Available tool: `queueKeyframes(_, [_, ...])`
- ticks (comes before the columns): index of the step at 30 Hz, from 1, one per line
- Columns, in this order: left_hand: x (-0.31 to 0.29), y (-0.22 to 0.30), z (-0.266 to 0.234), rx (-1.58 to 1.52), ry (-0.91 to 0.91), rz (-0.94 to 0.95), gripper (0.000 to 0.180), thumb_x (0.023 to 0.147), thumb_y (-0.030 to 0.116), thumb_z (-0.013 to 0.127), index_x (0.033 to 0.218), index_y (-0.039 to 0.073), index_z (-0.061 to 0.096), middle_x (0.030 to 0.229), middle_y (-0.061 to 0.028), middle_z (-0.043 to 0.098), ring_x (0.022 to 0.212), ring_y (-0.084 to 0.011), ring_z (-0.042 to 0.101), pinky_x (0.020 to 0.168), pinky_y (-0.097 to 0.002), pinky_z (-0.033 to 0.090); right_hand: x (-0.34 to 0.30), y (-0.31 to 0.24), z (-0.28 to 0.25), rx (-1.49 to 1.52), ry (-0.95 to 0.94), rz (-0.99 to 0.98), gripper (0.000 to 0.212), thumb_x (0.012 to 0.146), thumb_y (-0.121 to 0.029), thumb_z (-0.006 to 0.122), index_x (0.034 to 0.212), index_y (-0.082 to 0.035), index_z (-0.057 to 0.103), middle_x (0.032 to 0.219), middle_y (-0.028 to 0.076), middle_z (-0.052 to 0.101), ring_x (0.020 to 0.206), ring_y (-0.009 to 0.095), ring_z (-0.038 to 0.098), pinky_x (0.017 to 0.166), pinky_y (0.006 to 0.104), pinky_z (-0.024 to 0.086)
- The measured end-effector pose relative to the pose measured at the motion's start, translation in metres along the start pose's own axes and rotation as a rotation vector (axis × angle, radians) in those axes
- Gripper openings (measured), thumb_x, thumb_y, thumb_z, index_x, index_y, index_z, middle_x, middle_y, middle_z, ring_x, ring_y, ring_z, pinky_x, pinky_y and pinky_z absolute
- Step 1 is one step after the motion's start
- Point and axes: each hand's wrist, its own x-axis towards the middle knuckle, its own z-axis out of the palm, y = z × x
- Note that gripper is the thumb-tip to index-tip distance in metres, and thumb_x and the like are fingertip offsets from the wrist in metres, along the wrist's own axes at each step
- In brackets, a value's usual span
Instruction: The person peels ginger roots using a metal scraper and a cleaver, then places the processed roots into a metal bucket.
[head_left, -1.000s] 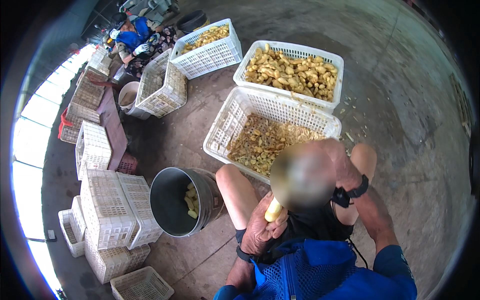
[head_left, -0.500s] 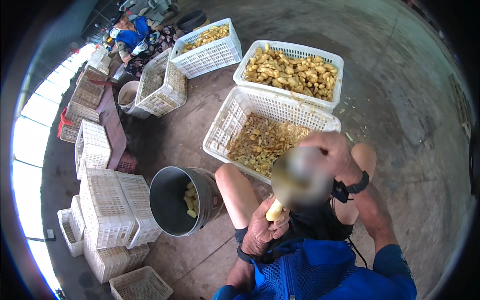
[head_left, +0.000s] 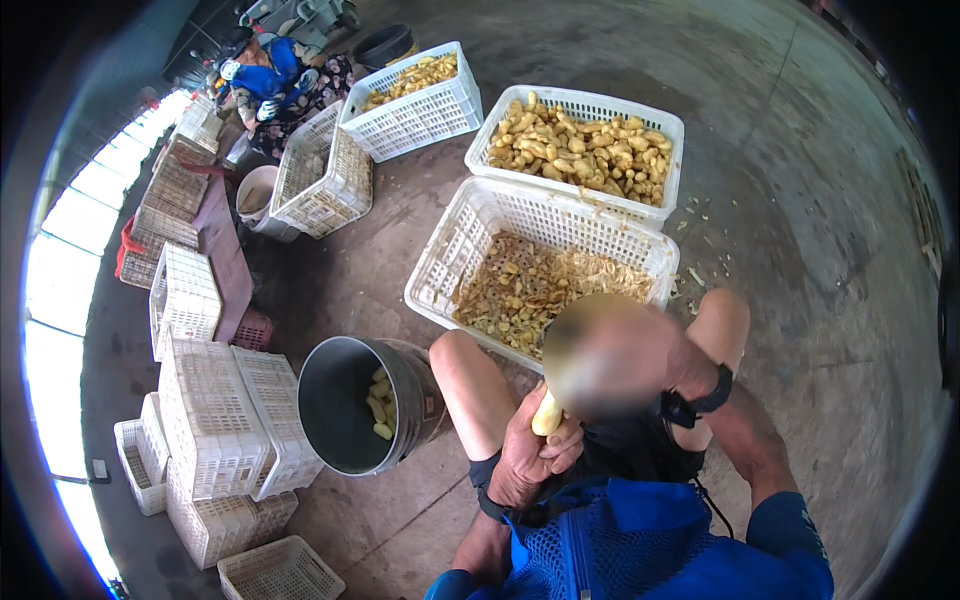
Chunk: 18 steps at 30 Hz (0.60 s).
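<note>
My left hand [head_left: 532,452] is wrapped round a smooth, pale yellow elongated vegetable [head_left: 547,414], tilted upward above my lap. A round blurred patch covers the vegetable's upper end and most of my right hand [head_left: 690,365]. Only the back of that hand shows, by the wrist with the black watch [head_left: 714,390], so its fingers and anything in them are hidden. Beyond my knees a white slotted crate [head_left: 440,250] holds peelings and scraps [head_left: 520,280]. Left of my knee, a dark bucket [head_left: 330,410] contains several pale yellow pieces [head_left: 380,400].
Behind the scrap crate stands another white crate [head_left: 500,100] heaped with yellow-brown knobby vegetables [head_left: 585,145]. Stacked white crates [head_left: 210,420] line the left side. Toward the back left, a person in blue [head_left: 262,80] sits beside more crates [head_left: 415,125]. Scraps lie on the concrete floor [head_left: 800,230].
My right hand has moved slightly down toward my left hand, into the blurred patch. My left hand keeps its hold on the vegetable. The person at the back has lowered one hand.
</note>
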Motion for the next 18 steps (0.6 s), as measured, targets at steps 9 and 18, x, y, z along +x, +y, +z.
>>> queueKeyframes(9, [-0.004,0.001,-0.016,0.041,-0.185,-0.012,0.047,0.103,0.044,0.048,0.088,-0.001,0.050,0.056,-0.0060,0.041,0.037,-0.0106,0.032,0.028,-0.0230,0.030,0.008,0.015,-0.021,-0.101,0.257,0.151,0.027,0.084,-0.025,0.081,0.099,-0.006,0.071,0.087,0.005,0.070,0.071,0.014,0.066,0.061,0.0291,0.051])
queueKeyframes(18, [0.004,0.032,-0.013,0.663,-0.068,0.525,0.035,0.087,0.018,0.077,0.114,0.003,0.060,0.096,-0.0091,0.065,0.075,-0.0167,0.064,0.071,-0.0319,0.056,-0.033,0.019,0.019,0.505,0.053,0.627,0.027,0.089,-0.029,0.077,0.092,-0.003,0.073,0.083,0.002,0.068,0.076,0.009,0.061,0.068,0.0256,0.048])
